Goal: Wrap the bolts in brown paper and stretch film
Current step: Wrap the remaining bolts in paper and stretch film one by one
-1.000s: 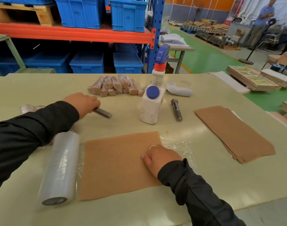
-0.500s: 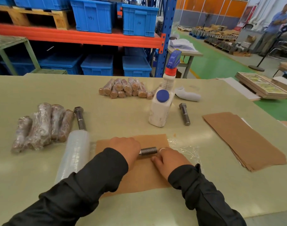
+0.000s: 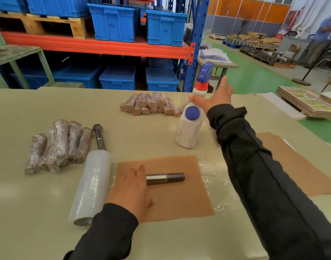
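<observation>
A steel bolt (image 3: pixel 168 177) lies across a sheet of brown paper (image 3: pixel 179 199), threaded end pointing right. The paper rests on a spread piece of stretch film (image 3: pixel 218 178). My left hand (image 3: pixel 130 190) covers the bolt's head end and holds it on the paper. My right hand (image 3: pixel 215 96) is stretched far forward with fingers apart, its thumb by the neck of a white spray bottle (image 3: pixel 189 128). A roll of stretch film (image 3: pixel 91 186) lies just left of the paper. Another bare bolt (image 3: pixel 99 136) lies behind the roll.
Film-wrapped bolts (image 3: pixel 57 145) lie at the left, and a pile of paper-wrapped ones (image 3: pixel 151 105) at the back. A stack of brown paper sheets (image 3: pixel 296 166) sits under my right sleeve. Blue crates fill the shelves behind the table. A person (image 3: pixel 324 34) stands far right.
My left hand carried a bolt from the left onto the brown paper. My right hand then left the paper and reached forward to the spray bottle.
</observation>
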